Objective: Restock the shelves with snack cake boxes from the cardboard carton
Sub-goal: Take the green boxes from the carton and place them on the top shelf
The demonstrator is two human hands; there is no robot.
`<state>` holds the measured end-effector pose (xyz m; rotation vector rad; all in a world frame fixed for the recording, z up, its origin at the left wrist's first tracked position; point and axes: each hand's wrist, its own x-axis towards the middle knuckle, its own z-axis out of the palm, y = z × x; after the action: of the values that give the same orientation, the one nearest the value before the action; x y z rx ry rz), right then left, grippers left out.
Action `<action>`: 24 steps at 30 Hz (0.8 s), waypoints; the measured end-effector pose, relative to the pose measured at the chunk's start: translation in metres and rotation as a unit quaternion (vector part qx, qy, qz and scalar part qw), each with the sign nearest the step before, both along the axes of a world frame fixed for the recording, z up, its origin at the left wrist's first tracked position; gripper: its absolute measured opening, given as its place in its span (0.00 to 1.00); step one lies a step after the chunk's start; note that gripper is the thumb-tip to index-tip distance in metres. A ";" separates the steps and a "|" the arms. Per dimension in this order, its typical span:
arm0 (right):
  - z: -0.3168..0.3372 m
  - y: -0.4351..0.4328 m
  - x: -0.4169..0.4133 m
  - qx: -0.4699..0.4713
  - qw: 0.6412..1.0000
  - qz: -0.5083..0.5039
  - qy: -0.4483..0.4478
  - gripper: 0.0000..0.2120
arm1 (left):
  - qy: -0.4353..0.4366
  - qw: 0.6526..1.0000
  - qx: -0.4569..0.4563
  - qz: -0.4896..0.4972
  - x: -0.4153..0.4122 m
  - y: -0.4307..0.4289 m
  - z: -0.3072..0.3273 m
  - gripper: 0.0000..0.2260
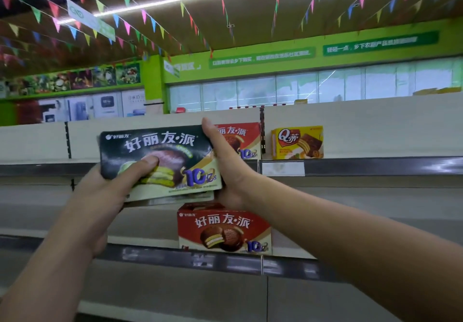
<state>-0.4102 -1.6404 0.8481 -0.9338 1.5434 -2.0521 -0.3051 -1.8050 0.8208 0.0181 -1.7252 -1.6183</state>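
Grips the dark-green snack cake box at its lower left corner with the left hand, thumb across the front. Clamps its right end with the right hand, thumb upright. Holds it face-out before the upper shelf, probably to seat it left of the red box. One green box, perhaps a second beneath it. Two red, the other on the lower shelf. One yellow cake box. No carton in view.
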 end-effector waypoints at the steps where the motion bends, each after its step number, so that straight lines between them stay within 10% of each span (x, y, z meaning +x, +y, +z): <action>1: 0.003 0.006 -0.002 -0.004 1.000 -0.010 0.005 0.40 | 0.004 1.000 -0.002 -0.008 -0.003 0.005 0.003 0.19; 24: 0.068 0.178 0.004 -0.051 0.992 -0.091 0.075 0.39 | 0.053 0.988 -0.075 -0.121 -0.056 0.151 0.078 0.23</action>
<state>-0.4063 -1.4622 0.9165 -1.0402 1.6674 -2.2519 -0.3615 -1.6542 0.8992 -0.3580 -1.8154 -1.6223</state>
